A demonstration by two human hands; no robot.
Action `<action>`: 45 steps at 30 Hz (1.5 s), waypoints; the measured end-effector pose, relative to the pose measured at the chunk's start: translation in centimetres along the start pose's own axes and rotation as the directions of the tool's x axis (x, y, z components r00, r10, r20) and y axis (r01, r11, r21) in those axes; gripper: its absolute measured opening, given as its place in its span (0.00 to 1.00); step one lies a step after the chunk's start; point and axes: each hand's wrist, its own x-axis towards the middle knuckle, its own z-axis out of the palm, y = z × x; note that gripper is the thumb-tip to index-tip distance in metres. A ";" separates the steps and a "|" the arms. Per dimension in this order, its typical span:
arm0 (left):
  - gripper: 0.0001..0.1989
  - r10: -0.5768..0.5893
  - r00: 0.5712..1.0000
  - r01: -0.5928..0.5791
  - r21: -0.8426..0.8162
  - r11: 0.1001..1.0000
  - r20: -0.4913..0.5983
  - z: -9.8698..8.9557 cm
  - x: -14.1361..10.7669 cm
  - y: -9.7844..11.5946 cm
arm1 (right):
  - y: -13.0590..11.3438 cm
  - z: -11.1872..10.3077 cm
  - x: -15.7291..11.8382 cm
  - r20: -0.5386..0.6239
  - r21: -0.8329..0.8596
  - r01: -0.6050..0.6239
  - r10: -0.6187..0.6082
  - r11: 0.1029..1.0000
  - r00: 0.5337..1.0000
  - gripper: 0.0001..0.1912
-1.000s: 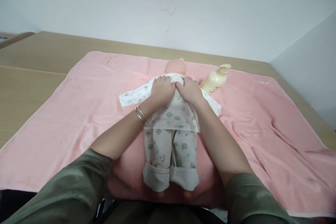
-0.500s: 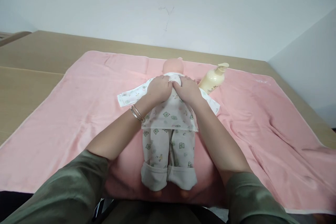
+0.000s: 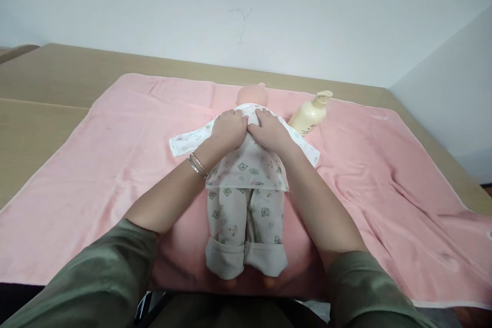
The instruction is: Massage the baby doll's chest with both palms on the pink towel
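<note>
A baby doll (image 3: 252,95) in white printed clothes lies stretched out in the middle, its smooth head away from me and no face showing. My left hand (image 3: 229,129) rests on the upper part of its white shirt (image 3: 249,169), palm down. Beside it my right hand (image 3: 271,130) lies on the same shirt, fingers laid over the shoulder area and thumb toward my left hand. Both hands are open and pressed lightly flat, with their thumbs close together. The doll's printed trousers (image 3: 265,215) have turned-up cuffs and point toward me.
A cream pump bottle (image 3: 309,115) lies tilted just right of the doll's shoulder. Under everything spreads a pink blanket (image 3: 126,164), wrinkled on the right, over a wooden table (image 3: 46,77). A white wall (image 3: 326,20) stands behind.
The view has shifted slightly. My left hand stays on the shirt, and the fingers of my right hand have moved only a little on it. The doll and bottle lie as before.
</note>
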 end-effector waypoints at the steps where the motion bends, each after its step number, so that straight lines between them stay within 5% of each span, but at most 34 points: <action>1: 0.25 -0.004 1.000 0.004 0.026 1.000 -0.008 -0.1 -0.4 0.5 | 0.7 -0.1 0.5 0.012 0.031 -0.001 0.000 1.000 1.000 0.30; 7: 0.22 0.017 1.000 -0.017 0.091 0.996 0.002 -0.6 -1.4 1.5 | 1.5 0.2 1.1 0.004 0.012 -0.022 0.022 1.000 1.000 0.31; 15: 0.25 0.019 0.999 -0.012 -0.190 0.982 0.033 0.3 1.3 -1.4 | -1.9 0.3 -1.4 -0.032 -0.208 0.013 -0.020 0.978 0.999 0.24; 27: 0.25 0.017 0.999 -0.017 -0.015 1.000 0.037 -0.5 -1.1 1.4 | 1.9 -0.3 1.2 0.001 0.028 0.006 -0.006 1.000 1.000 0.23; 39: 0.22 0.045 0.997 -0.030 -0.217 0.976 0.065 0.0 1.5 -1.8 | -2.9 0.6 -1.9 -0.019 -0.232 0.043 -0.049 0.972 0.999 0.26; 45: 0.24 0.013 1.000 -0.009 -0.148 0.989 0.027 0.3 0.7 -0.7 | 0.1 0.4 0.1 -0.049 -0.081 0.004 -0.008 0.997 0.999 0.25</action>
